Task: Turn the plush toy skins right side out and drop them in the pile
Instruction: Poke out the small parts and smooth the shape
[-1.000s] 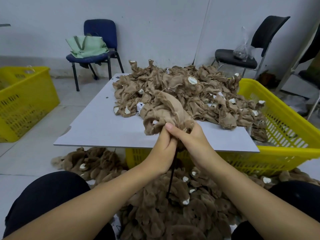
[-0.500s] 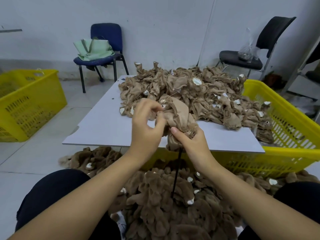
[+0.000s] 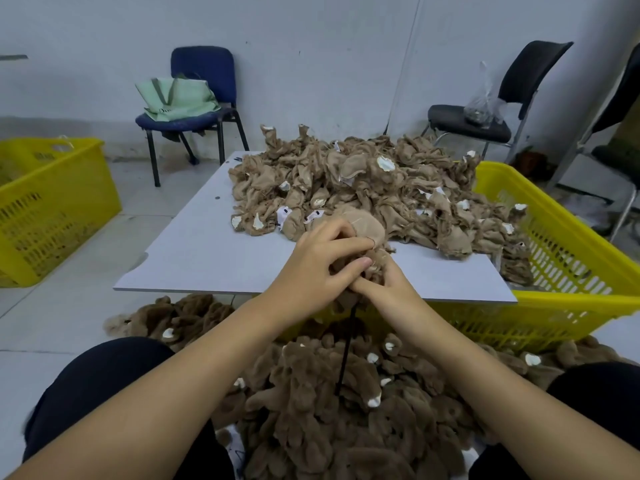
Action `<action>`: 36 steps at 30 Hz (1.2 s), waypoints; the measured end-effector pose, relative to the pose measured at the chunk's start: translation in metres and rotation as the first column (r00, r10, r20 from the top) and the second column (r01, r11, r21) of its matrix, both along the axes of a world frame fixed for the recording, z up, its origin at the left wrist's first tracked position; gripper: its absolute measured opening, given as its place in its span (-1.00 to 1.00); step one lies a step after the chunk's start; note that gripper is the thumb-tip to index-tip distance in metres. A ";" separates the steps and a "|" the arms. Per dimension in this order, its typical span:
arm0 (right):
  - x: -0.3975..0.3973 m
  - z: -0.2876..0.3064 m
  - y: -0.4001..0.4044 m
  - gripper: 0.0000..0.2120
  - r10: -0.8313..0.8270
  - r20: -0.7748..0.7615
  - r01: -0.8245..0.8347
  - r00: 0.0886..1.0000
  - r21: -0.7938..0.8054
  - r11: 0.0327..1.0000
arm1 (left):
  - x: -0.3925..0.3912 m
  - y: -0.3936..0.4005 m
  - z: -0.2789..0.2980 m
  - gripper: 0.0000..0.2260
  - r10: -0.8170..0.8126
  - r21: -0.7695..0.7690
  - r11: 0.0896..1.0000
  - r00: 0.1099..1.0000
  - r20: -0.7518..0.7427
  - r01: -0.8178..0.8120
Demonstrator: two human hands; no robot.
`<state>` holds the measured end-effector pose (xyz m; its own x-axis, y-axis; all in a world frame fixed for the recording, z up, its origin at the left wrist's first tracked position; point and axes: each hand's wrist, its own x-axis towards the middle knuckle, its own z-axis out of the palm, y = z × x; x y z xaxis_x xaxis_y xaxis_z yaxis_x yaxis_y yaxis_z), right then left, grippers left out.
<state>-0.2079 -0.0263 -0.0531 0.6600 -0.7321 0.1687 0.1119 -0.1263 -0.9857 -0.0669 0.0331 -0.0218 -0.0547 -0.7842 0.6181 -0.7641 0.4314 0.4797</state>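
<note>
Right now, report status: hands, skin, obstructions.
Left hand and right hand both grip one skin, over the board's near edge. Nothing in the way.

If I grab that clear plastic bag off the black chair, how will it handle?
The clear plastic bag looks thin and crumpled, so probably floppy and light. Dark contents sag at its bottom on the black chair, so it may swing. What is inside is too small to tell.

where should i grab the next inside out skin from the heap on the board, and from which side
Take one at the near-left edge of the heap, such as the skin with the white patch. It lies on the bare board with nothing stacked over it, so it should lift free. Come in from the left over the open board with the left hand, pinching a loose limb.
</note>
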 end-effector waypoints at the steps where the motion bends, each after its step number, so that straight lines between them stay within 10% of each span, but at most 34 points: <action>1: -0.003 0.001 -0.002 -0.42 0.007 -0.020 -0.007 1.000 0.011 1.000 | 0.000 -0.001 0.000 -0.80 -0.003 -0.013 1.000 0.999 0.038 0.003; 8: -0.017 0.019 0.001 -0.35 -0.315 -0.005 0.311 0.949 -0.127 0.942 | -0.002 0.002 -0.005 -0.71 0.036 -0.111 0.994 0.976 0.215 -0.013; 13: -0.026 0.035 -0.006 -0.68 -0.309 0.173 0.309 0.935 -0.825 0.474 | -0.005 0.001 -0.009 -0.81 0.000 -0.197 0.978 0.934 0.357 0.075; 20: -0.011 0.010 0.002 -0.67 -0.169 -0.048 0.120 0.984 -0.524 0.843 | -0.011 0.005 -0.037 -0.81 0.037 -0.259 0.966 0.979 0.203 0.017; 28: -0.005 -0.004 0.000 -0.76 -0.171 -0.033 0.148 0.985 -0.354 0.924 | -0.010 0.009 -0.041 -0.74 0.115 -0.092 0.985 0.953 -0.281 -0.146; 36: -0.004 -0.020 0.006 -0.73 -0.109 0.010 0.108 0.994 -0.236 0.966 | -0.013 0.007 -0.026 -0.69 0.134 0.190 0.979 0.948 -0.290 -0.080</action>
